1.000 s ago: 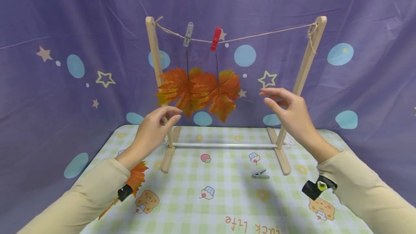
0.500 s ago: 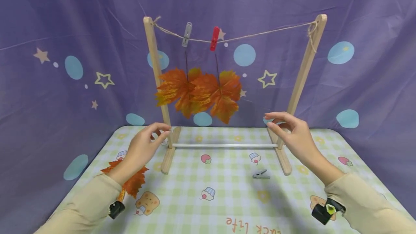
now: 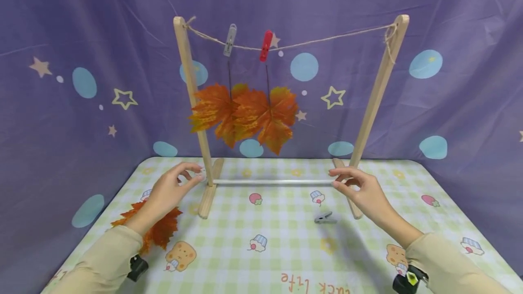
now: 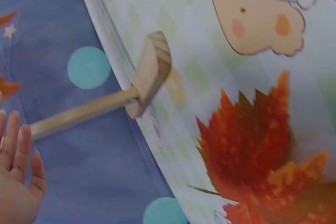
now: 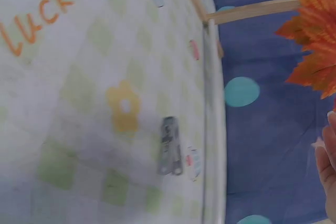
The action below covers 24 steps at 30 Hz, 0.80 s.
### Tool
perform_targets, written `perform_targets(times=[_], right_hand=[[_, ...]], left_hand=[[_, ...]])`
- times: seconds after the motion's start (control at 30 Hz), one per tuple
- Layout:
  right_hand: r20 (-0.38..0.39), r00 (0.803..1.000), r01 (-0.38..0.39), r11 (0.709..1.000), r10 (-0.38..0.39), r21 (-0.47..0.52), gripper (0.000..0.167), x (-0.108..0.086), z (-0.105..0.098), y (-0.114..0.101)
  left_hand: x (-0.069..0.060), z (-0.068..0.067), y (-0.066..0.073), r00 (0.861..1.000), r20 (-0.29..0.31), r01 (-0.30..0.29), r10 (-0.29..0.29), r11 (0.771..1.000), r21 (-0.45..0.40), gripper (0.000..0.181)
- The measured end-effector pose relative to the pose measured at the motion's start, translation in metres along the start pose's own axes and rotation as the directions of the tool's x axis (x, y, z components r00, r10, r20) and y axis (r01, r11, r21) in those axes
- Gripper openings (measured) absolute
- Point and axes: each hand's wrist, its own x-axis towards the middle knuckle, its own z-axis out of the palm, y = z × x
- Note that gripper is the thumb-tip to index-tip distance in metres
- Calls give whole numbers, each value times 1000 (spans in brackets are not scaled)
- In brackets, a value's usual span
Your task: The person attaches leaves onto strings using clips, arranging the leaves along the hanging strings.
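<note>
"Beginning with the hands: condition?"

"Apart, with nothing visibly held. The left hand [image 3: 169, 189] is beside the left wooden upright [image 3: 185, 53], fingers softly bent. The right hand [image 3: 363, 189] appears in front of the right end of the white rod [image 3: 273, 182]; whether it touches cannot be told."

"Position of the artificial leaves?"

"The left hanging leaf [image 3: 213, 108] is below a grey clothespin [image 3: 230, 40] on the twine [image 3: 339, 36]; the right hanging leaf [image 3: 271, 119] is below a red clothespin [image 3: 266, 45] and overlaps it. The third leaf [image 3: 166, 229] lies on the cloth-covered bench [image 3: 229, 257], partly hidden by the left forearm [image 3: 140, 219]. A loose grey clothespin [image 3: 323, 220] lies nearer the right hand."

"Recommendations on handling?"

"In my judgement, the third leaf is best taken by its stem [image 4: 203, 189], visible in the left wrist view; its lobes look thin and liable to crease. The loose clothespin should be squeezed at its handle ends. Work at the twine should be gentle, since it sags and a tug could swing both hung leaves. Right of the red clothespin is a bare stretch, where wider spacing would avoid overlap."

"Reservations?"

"The bite on each stem is too small to verify."
</note>
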Motion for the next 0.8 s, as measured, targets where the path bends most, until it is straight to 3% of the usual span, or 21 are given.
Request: perform_targets(times=[0.17,0.47,0.8], right_hand=[[62,997,-52,999,51,8,24,-8,4,16],[158,973,-170,985,170,-14,25,-20,4,39],[210,975,-76,997,74,4,25,-25,9,55]], left_hand=[[1,-2,-13,1000,12,-18,18,1000,-18,31],[0,-7,-39,1000,13,21,-21,999,-31,32],[-2,-15,-65,994,26,105,-105,994,12,37]])
